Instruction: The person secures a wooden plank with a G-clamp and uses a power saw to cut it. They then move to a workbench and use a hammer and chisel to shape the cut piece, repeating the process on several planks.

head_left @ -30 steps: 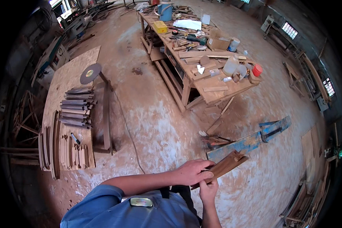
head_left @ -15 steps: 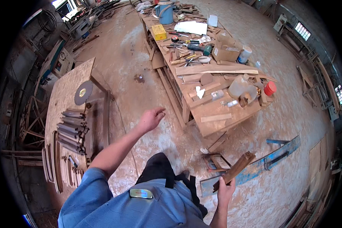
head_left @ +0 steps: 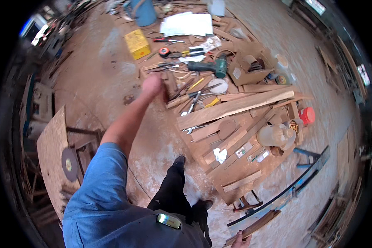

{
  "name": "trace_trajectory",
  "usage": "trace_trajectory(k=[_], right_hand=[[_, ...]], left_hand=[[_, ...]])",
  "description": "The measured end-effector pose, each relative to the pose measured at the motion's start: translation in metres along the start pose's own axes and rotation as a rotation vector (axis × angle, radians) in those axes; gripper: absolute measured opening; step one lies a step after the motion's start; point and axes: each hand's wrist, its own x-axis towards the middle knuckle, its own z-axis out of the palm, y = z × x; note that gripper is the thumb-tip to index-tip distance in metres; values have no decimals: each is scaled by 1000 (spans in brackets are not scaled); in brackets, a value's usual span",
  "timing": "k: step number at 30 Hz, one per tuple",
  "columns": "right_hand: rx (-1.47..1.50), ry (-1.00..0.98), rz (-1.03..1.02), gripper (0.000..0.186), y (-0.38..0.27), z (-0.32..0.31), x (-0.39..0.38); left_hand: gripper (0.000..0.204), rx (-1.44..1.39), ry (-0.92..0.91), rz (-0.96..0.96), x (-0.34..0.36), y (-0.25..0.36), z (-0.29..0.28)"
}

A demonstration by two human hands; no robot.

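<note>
My left hand (head_left: 153,84) is stretched out at the left edge of the cluttered workbench (head_left: 219,186). It is smeared by motion, and its fingers cannot be made out. Close to it lie thin dark-tipped hand tools (head_left: 163,66), a wooden-handled chisel (head_left: 180,100) and a green cordless drill (head_left: 211,66). A tape measure (head_left: 164,52) and pliers (head_left: 190,52) rest a little farther back. Low at the right, my right hand (head_left: 240,241) is closed round a dark brown grooved wooden strip (head_left: 260,223), which tilts up to the right.
A long pale board (head_left: 235,108), a plastic jug (head_left: 273,135) and a cardboard box (head_left: 248,66) sit on the bench. Left stands a plywood table (head_left: 49,144) with a circular saw blade (head_left: 69,164). A blue metal beam (head_left: 285,190) stands beyond my right hand.
I have moved closer to the workbench. My left hand has reached forward from over the floor to the bench's tools. The wooden strip stays in my right hand, now lower in view.
</note>
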Motion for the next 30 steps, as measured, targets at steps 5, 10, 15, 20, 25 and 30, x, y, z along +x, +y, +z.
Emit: trace_trajectory(k=[5,10,15,20,25,30], right_hand=[[202,31,110,24,-35,38,-27],[196,78,218,27,-61,57,-22],[308,74,263,27,-76,60,-11],[498,50,293,26,-63,51,-18],[611,19,284,31,-27,31,-34],[701,-37,243,33,21,-1,-49]], left_hand=[[47,-197,-331,-190,87,-60,65],[34,152,-266,-30,133,-107,120],[31,546,-87,466,161,-140,118],[44,313,57,366,147,-138,42],[35,-130,288,450,57,-51,-46],[16,-730,-201,278,-161,115,-127]])
